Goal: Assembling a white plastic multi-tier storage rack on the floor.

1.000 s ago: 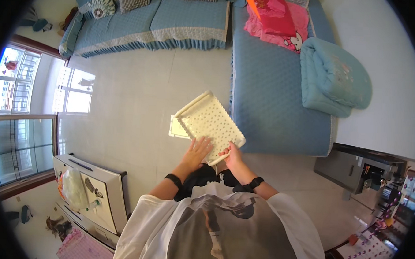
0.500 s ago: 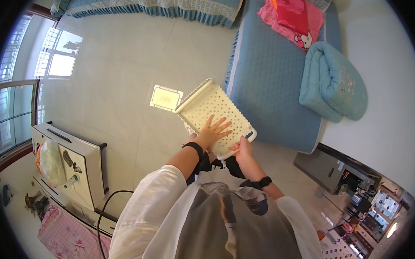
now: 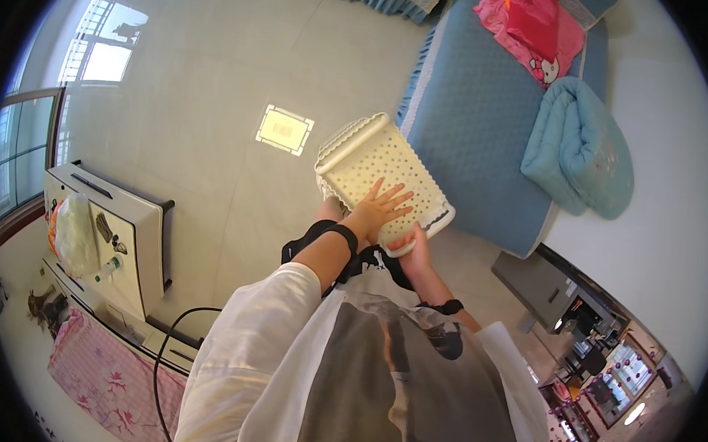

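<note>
A cream plastic basket (image 3: 369,154), dotted with small holes and scalloped along its edges, is tilted in front of my body. My left hand (image 3: 380,209) lies flat against its perforated panel with the fingers spread. At the near right corner, my right hand (image 3: 413,246) is closed around the basket's rim, thumb on top. Dark bands circle both of my wrists. The basket's underside and whatever is beneath it are hidden.
A sofa with a blue quilted cover (image 3: 463,131) is at the right, bearing a folded teal quilt (image 3: 578,149) and a pink cloth (image 3: 532,30). To the left stands a white cabinet (image 3: 150,218) with a bagged item and a bottle (image 3: 109,268). A black cable (image 3: 159,371) curves nearby.
The basket and both hands have shifted slightly right and up in view. More of the basket's far-left side shows. The room has slid in the picture as my head moved.
</note>
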`<state>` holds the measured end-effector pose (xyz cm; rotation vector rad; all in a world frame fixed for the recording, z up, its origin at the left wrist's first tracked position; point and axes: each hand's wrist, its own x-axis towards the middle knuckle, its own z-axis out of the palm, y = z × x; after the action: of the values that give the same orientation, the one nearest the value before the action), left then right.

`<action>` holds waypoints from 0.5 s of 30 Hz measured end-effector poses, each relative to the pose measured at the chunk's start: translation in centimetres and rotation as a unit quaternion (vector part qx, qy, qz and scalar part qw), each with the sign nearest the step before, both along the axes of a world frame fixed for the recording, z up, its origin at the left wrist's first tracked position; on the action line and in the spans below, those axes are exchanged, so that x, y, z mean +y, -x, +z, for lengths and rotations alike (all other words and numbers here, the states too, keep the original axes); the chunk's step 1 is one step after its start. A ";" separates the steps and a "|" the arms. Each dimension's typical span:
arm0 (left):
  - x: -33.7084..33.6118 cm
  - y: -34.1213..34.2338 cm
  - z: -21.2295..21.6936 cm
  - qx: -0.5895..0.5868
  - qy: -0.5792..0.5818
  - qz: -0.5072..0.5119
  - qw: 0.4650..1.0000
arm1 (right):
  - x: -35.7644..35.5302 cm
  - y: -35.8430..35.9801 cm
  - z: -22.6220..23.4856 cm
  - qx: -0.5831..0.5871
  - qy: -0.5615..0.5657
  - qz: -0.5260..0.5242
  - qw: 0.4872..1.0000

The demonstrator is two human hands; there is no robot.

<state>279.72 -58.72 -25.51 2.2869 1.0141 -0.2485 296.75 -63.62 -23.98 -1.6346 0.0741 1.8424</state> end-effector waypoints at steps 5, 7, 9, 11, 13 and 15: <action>0.2 0.3 0.0 0.003 0.015 -0.002 1.000 | 0.6 0.6 -0.4 -0.068 0.049 0.015 0.996; -0.2 0.2 -0.2 0.015 0.033 -0.007 0.999 | 0.7 1.0 0.1 -0.093 0.069 0.012 0.993; -0.1 0.1 -0.4 0.013 -0.002 -0.007 1.000 | 1.6 0.9 1.1 -0.118 0.064 0.033 0.990; 0.2 0.2 -0.8 0.013 -0.014 0.016 1.000 | 3.7 0.8 2.8 -0.049 0.079 0.043 0.995; -0.6 -0.2 -0.9 0.004 -0.027 0.027 0.999 | 3.8 0.9 5.2 0.012 0.092 0.040 0.995; -1.2 0.0 -0.8 0.012 -0.004 0.004 1.000 | 3.9 1.3 6.8 -0.057 -0.048 0.063 0.995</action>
<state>279.76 -59.96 -26.27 2.2916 1.0393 -0.2704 295.42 -59.76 -17.19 -1.7067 -0.1674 1.8116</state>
